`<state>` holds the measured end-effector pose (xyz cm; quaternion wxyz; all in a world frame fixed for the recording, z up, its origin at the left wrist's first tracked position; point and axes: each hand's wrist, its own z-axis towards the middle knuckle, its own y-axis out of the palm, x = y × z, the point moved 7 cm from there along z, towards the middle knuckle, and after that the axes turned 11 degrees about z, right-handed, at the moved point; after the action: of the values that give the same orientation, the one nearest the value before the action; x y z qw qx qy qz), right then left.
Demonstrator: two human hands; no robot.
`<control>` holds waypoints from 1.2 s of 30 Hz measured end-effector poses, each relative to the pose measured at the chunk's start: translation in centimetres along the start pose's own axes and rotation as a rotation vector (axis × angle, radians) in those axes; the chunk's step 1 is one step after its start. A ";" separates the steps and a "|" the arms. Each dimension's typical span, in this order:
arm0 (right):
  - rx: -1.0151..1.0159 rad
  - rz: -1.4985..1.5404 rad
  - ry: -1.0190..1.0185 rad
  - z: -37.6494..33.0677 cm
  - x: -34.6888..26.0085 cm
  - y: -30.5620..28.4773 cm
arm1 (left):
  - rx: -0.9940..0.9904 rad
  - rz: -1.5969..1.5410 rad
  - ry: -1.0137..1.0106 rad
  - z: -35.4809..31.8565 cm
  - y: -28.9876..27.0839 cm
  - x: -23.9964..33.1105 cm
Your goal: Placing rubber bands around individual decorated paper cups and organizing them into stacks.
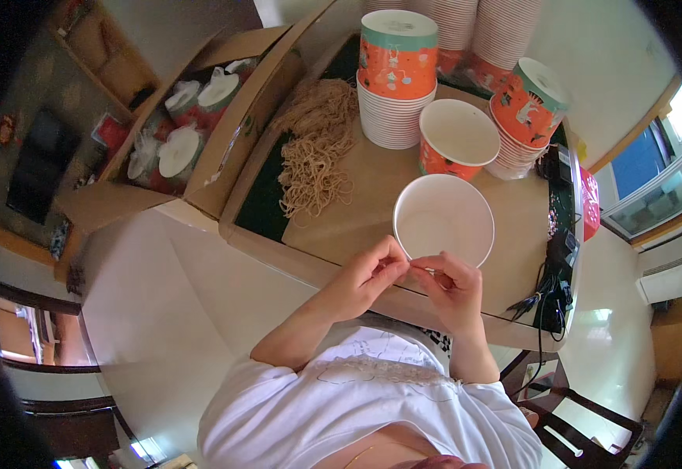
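Pinching w/ L hand (374, 273) + R hand (453, 291) nr ctr frame, can't tell on what; by white paper tub (444, 219), prob. light, bendy, best held by rim.

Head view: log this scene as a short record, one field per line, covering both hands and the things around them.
Left hand: pinched, fingertips meeting the right hand; anything between them is too small to tell
Nearest container: round white paper tub, open top up
Behind it: round orange-printed paper tub, white inside
Table, left: loose heap of beige string
Far left: open brown cardboard box
Table, right: thin black cables
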<state>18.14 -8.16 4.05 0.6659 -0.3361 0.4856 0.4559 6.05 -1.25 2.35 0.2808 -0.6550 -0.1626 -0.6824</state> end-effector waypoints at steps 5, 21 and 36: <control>-0.002 -0.038 -0.019 -0.1 0.0 0.0 | -0.012 -0.003 -0.020 0.0 0.0 -0.2; 0.051 0.121 0.064 -1.2 1.3 -1.0 | 0.010 0.026 0.005 0.6 0.4 -1.0; 0.345 0.134 0.059 -4.0 4.2 -7.5 | -0.054 0.429 0.067 4.7 5.4 0.9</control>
<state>24.20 -13.24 -1.17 0.6671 -0.1969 0.5975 0.3991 13.04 -2.90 2.85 0.4074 -0.6586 0.0083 -0.6326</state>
